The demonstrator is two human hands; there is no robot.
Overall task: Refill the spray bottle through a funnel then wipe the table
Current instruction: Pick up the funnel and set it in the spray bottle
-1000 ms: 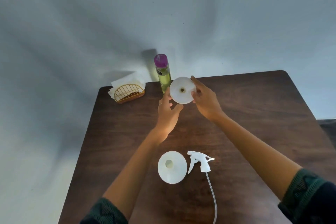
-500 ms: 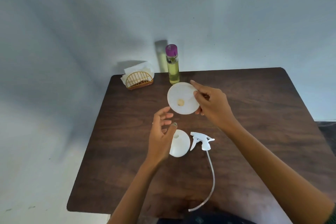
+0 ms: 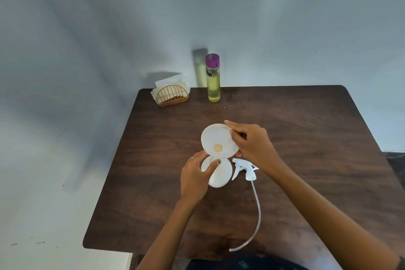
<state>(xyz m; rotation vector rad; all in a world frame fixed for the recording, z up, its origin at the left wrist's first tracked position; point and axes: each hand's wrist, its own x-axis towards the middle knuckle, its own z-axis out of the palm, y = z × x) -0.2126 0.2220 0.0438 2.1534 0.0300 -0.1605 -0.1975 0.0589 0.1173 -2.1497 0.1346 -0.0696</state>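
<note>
My right hand (image 3: 252,144) pinches the rim of a white funnel (image 3: 215,138) and holds it tilted above the table, its wide mouth and small hole facing me. Just below it stands the white spray bottle (image 3: 220,175), seen from above. My left hand (image 3: 194,178) is closed around the bottle's top, thumb across it, which hides the opening. The white trigger sprayer head (image 3: 245,170) lies on the table right of the bottle, its clear tube curling toward the near edge. A tall refill bottle (image 3: 213,81) of yellow liquid with a purple cap stands at the far edge.
A gold wire holder with white napkins (image 3: 172,94) sits at the far left corner of the dark wooden table (image 3: 306,138). A pale wall rises right behind the table. The table's left and near edges drop off to the floor.
My right hand brought the funnel from near the refill bottle back toward me, down over the spray bottle. My left hand let go of the funnel and closed on the spray bottle.
</note>
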